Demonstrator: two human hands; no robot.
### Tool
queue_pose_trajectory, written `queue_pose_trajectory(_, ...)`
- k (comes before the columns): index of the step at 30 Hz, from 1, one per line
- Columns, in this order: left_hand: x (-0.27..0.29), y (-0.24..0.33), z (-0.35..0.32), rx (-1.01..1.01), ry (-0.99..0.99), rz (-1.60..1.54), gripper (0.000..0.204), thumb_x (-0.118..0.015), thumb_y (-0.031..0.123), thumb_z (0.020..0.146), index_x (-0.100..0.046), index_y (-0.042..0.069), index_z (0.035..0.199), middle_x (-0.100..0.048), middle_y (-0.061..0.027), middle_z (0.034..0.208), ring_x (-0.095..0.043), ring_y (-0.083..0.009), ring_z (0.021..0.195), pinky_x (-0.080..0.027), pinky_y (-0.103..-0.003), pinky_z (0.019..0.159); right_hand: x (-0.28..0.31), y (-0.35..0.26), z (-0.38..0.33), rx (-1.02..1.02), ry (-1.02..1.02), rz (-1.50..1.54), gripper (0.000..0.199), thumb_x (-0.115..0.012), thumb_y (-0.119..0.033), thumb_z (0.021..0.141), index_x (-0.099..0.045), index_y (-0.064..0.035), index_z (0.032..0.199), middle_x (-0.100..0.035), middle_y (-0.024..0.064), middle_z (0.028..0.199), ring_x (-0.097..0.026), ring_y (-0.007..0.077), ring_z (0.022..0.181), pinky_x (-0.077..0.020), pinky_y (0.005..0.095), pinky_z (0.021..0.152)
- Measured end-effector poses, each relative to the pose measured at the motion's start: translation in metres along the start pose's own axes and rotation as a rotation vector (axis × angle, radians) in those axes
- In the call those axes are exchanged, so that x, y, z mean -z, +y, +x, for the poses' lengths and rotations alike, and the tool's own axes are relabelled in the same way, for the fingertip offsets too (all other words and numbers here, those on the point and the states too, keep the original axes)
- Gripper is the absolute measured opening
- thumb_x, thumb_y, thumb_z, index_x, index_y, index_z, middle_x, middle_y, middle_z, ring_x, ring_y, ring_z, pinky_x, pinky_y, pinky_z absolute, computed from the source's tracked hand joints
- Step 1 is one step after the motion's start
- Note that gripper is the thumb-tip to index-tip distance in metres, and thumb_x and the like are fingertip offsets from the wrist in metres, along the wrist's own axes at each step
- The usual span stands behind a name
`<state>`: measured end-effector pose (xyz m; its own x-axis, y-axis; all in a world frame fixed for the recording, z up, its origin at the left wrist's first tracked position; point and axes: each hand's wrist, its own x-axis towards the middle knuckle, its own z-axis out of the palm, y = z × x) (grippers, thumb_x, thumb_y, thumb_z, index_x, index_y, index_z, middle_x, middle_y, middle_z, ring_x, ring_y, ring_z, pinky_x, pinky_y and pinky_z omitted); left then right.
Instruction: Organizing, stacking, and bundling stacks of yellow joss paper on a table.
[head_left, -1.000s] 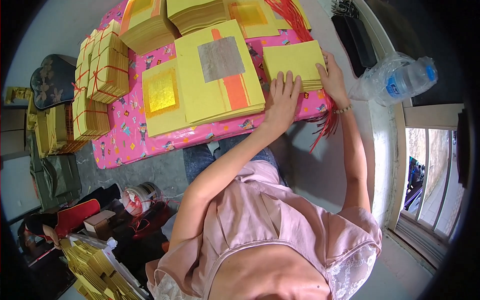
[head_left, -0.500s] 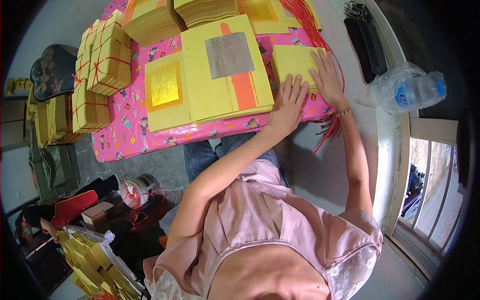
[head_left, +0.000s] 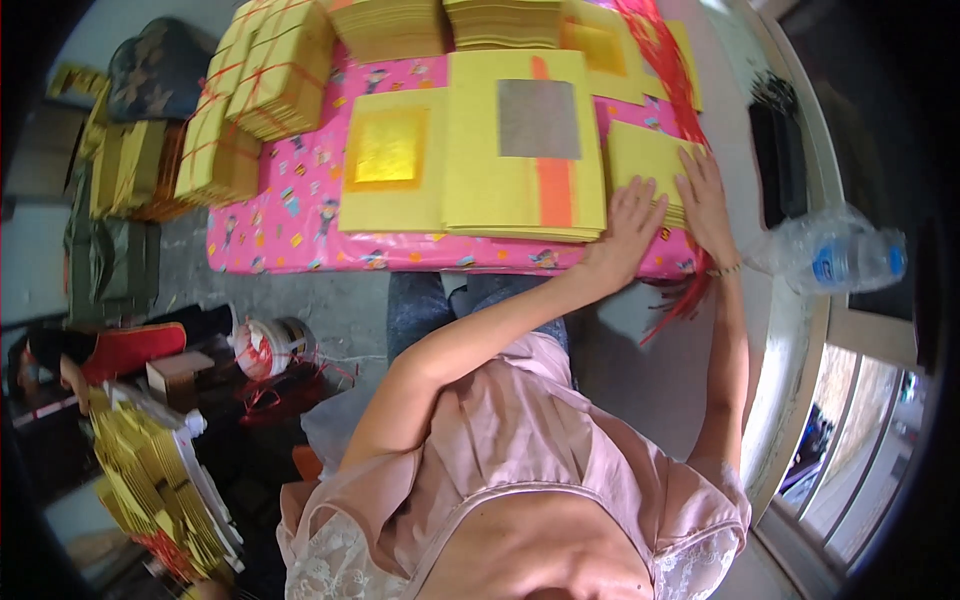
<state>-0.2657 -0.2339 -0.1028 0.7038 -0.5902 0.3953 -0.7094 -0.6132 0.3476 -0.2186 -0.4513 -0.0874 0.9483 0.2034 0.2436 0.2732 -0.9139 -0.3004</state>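
Both hands lie flat, fingers spread, on the small yellow paper stack [head_left: 645, 160]: left hand [head_left: 630, 225] at its near-left corner, right hand [head_left: 705, 205] on its right edge.

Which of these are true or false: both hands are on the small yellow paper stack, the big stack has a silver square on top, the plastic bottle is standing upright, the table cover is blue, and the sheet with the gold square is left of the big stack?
1. Both hands rest on the small yellow paper stack. True: the left hand and right hand lie flat on it.
2. The big stack shows a silver square on top. True.
3. The plastic bottle stands upright. False: it lies on its side, to the right of the hands.
4. The table cover is blue. False: it is pink with small printed figures.
5. The sheet with the gold square lies left of the big stack. True.
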Motion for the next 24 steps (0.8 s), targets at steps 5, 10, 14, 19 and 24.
queue_pose_trajectory(5,0.004,0.004,0.005,0.029,0.141,-0.082,0.088,-0.068,0.004,0.072,-0.030,-0.003,0.151,-0.025,-0.0298,0.156,-0.022,-0.0475,0.146,-0.017,-0.054,0.121,0.027,-0.006,0.014,-0.017,-0.010,-0.086,0.038,-0.048,-0.028,0.104,-0.060,-0.0100,0.136,-0.048,0.0219,0.147,-0.035,0.0443,0.141,-0.0275,0.0475,0.118)
queue_pose_trajectory(10,0.046,0.021,-0.012,-0.077,0.210,-0.246,0.068,-0.065,0.003,0.074,-0.045,-0.003,0.139,-0.037,-0.0275,0.147,-0.033,-0.0440,0.140,-0.034,-0.050,0.113,0.054,-0.011,0.021,0.001,0.038,-0.066,0.037,-0.047,-0.027,0.106,-0.061,-0.0060,0.132,-0.055,0.0197,0.139,-0.045,0.0401,0.136,-0.0348,0.0427,0.113)
queue_pose_trajectory(14,0.094,0.008,-0.066,-0.091,0.060,-0.448,0.043,-0.067,0.010,0.079,-0.060,0.003,0.122,-0.057,-0.0141,0.125,-0.053,-0.0332,0.120,-0.048,-0.042,0.096,0.080,-0.071,0.042,0.093,0.075,0.098,0.029,-0.052,-0.021,0.104,-0.063,-0.0023,0.123,-0.064,0.0140,0.117,-0.062,0.0264,0.110,-0.0455,0.0335,0.097)
queue_pose_trajectory(19,0.120,-0.035,-0.148,0.073,0.119,-0.518,0.020,-0.068,0.016,0.087,-0.071,0.007,0.104,-0.069,-0.0094,0.098,-0.066,-0.0298,0.094,-0.054,-0.042,0.083,0.092,-0.163,0.074,0.188,0.009,0.247,0.021,-0.059,-0.015,0.100,-0.067,-0.0006,0.113,-0.067,0.0121,0.104,-0.066,0.0243,0.098,-0.0486,0.0317,0.089)
queue_pose_trajectory(24,0.156,-0.096,-0.208,0.402,0.231,-0.348,0.016,-0.070,0.011,0.086,-0.072,0.006,0.101,-0.071,-0.0120,0.097,-0.068,-0.0323,0.091,-0.054,-0.041,0.080,0.062,-0.264,0.112,0.477,-0.185,0.265,0.017,-0.064,-0.016,0.094,-0.067,-0.0002,0.099,-0.067,0.0123,0.091,-0.065,0.0285,0.085,-0.0508,0.0356,0.078)
